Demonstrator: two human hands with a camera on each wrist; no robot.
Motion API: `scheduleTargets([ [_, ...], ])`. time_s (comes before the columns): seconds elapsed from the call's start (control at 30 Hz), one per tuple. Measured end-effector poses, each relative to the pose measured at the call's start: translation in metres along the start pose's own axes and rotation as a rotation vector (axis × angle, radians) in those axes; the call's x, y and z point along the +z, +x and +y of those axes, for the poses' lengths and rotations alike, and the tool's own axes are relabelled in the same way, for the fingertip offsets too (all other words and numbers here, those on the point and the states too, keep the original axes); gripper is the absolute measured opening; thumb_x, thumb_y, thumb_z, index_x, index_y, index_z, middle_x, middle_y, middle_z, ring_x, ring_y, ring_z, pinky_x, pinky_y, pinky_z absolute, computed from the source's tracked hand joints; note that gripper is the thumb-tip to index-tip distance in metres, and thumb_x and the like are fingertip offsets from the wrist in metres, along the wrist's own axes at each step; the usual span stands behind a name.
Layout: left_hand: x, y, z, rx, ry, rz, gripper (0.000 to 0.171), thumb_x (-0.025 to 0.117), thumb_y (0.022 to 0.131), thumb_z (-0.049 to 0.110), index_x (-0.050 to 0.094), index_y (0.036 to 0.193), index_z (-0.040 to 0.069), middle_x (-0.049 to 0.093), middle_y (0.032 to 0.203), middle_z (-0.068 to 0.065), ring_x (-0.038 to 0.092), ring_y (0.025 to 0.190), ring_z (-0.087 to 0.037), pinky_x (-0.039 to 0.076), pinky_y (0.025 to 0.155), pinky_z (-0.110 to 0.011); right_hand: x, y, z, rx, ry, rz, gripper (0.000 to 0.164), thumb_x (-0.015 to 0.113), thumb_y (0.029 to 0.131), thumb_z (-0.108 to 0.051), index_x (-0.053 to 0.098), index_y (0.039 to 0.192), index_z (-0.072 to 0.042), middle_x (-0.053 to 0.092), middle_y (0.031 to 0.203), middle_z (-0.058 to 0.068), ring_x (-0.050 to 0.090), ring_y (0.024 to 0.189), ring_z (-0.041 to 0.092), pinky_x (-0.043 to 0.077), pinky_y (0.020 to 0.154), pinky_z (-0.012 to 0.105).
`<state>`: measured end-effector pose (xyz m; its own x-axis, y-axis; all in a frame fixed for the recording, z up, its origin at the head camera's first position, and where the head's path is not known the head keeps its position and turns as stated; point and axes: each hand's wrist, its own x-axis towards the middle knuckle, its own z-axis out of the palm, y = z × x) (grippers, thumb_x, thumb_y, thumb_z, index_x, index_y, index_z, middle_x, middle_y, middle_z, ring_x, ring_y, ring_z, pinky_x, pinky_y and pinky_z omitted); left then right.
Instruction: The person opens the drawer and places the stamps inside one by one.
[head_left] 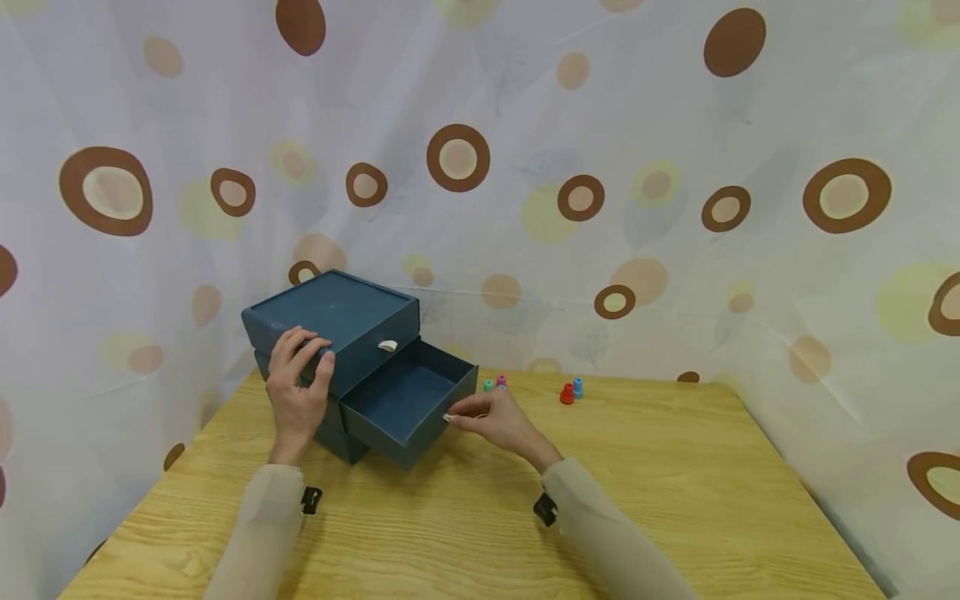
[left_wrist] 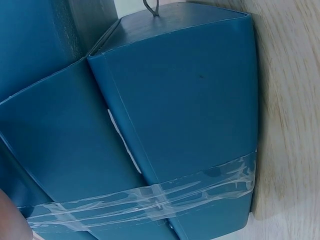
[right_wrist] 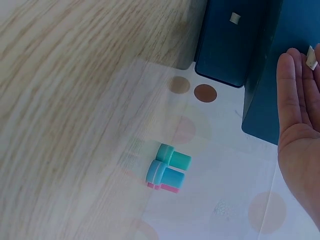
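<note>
Middle drawer (head_left: 411,400) sticks out of the cabinet (head_left: 337,308) at the worktop's far left corner, its slide axis angled toward the near right. My right hand (head_left: 498,421)'s nearest, pinching its white tab (head_left: 447,417). Left hand (head_left: 297,396) rests over the cabinet's near top corner. Red peg (head_left: 567,394)'s by the far edge, off the drawer's line.

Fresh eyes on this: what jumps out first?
The blue chest on the left of the table, one drawer pulled out: the right hand pinches its pale tab, the left hand rests on the chest's upper edge. Then the brown-ringed backdrop behind, and the small bright pegs near the table's far edge.
</note>
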<state>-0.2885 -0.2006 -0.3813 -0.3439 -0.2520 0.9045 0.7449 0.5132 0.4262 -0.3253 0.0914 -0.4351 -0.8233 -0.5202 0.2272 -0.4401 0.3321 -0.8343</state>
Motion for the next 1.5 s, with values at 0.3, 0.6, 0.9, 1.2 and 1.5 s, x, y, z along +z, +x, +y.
scheduleTargets([
  [0.3, 0.0, -0.006, -0.037, -0.005, 0.036, -0.006, 0.017, 0.067, 0.086, 0.012, 0.075, 0.098, 0.002, 0.064, 0.113, -0.022, 0.048, 0.127, -0.038, 0.029, 0.112, -0.055, -0.001, 0.0, -0.002, -0.019, 0.035, -0.014, 0.02, 0.069, 0.092, -0.023, 0.076, 0.106, -0.011, 0.075, 0.102, 0.008, 0.071, 0.092, 0.029, 0.059, 0.081, 0.041],
  [0.6, -0.002, -0.006, -0.042, -0.002, 0.029, -0.01, 0.018, 0.069, 0.085, 0.014, 0.075, 0.098, 0.005, 0.065, 0.114, -0.019, 0.049, 0.128, -0.035, 0.029, 0.113, -0.053, -0.012, 0.001, 0.006, -0.015, 0.077, -0.024, 0.024, 0.065, 0.095, -0.021, 0.073, 0.112, -0.007, 0.073, 0.104, 0.011, 0.066, 0.096, 0.042, 0.055, 0.084, 0.054],
  [0.9, -0.003, -0.006, -0.04, -0.007, 0.041, -0.017, 0.018, 0.068, 0.085, 0.014, 0.075, 0.099, 0.005, 0.065, 0.115, -0.018, 0.048, 0.129, -0.034, 0.029, 0.113, -0.053, -0.03, 0.001, 0.018, -0.001, 0.075, -0.008, 0.025, 0.059, 0.098, -0.014, 0.069, 0.115, 0.002, 0.069, 0.109, 0.024, 0.066, 0.1, 0.043, 0.057, 0.083, 0.049],
  [1.2, 0.0, -0.006, -0.015, -0.001, 0.021, 0.008, 0.018, 0.064, 0.088, 0.009, 0.072, 0.097, -0.005, 0.062, 0.111, -0.027, 0.047, 0.124, -0.045, 0.03, 0.112, -0.055, -0.06, 0.003, 0.033, 0.068, -0.057, -0.009, 0.021, 0.059, 0.097, -0.012, 0.07, 0.113, -0.001, 0.068, 0.112, 0.023, 0.068, 0.095, 0.034, 0.056, 0.083, 0.054],
  [1.5, 0.001, -0.002, -0.005, -0.005, 0.011, 0.012, 0.017, 0.062, 0.085, 0.001, 0.07, 0.095, -0.01, 0.06, 0.108, -0.032, 0.046, 0.122, -0.05, 0.028, 0.111, -0.059, -0.08, 0.007, 0.048, 0.132, -0.103, 0.008, 0.024, 0.057, 0.097, -0.005, 0.066, 0.116, 0.007, 0.066, 0.114, 0.027, 0.066, 0.101, 0.039, 0.058, 0.082, 0.046],
])
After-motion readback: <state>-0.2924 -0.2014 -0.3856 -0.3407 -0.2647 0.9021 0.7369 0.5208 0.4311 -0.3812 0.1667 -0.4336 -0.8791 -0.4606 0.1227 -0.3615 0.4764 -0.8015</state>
